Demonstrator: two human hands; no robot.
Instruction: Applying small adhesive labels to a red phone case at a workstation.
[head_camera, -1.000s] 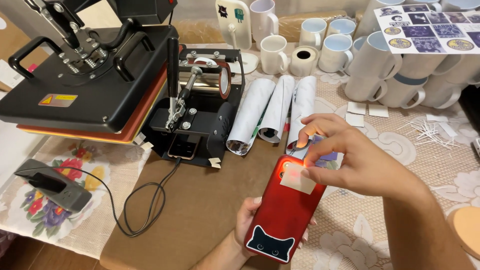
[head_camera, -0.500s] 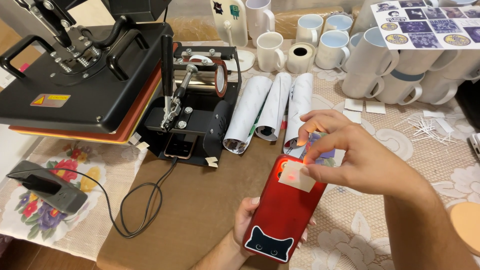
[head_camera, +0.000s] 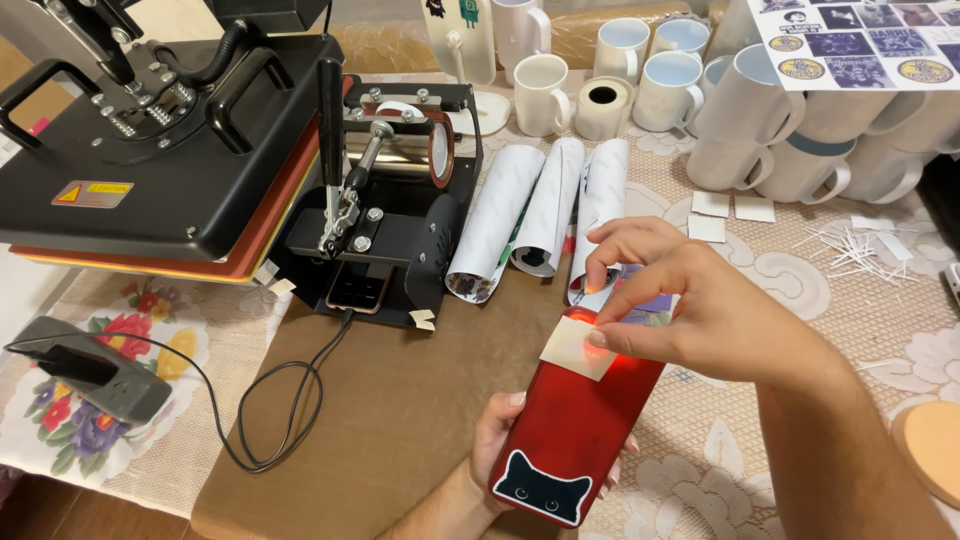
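Note:
My left hand (head_camera: 492, 440) grips the lower end of a red slab-shaped object (head_camera: 575, 420) with a black cat face on its bottom edge, holding it tilted over the table. My right hand (head_camera: 690, 305) rests over its upper end, with the fingertips pressing a small pale tape piece (head_camera: 575, 347) onto the red surface. A purple-printed sheet (head_camera: 652, 301) shows under my right fingers at the top of the red object.
A black flat heat press (head_camera: 160, 150) stands at the left, with a mug press (head_camera: 395, 215) beside it. Three rolled paper sheets (head_camera: 545, 210) lie behind the hands. Several white mugs (head_camera: 760, 110) fill the back right. A control box (head_camera: 95, 375) and cable (head_camera: 270, 420) lie front left.
My right fingertips have slid down onto the tape piece on the red object. The view has shifted slightly; the left hand keeps its grip.

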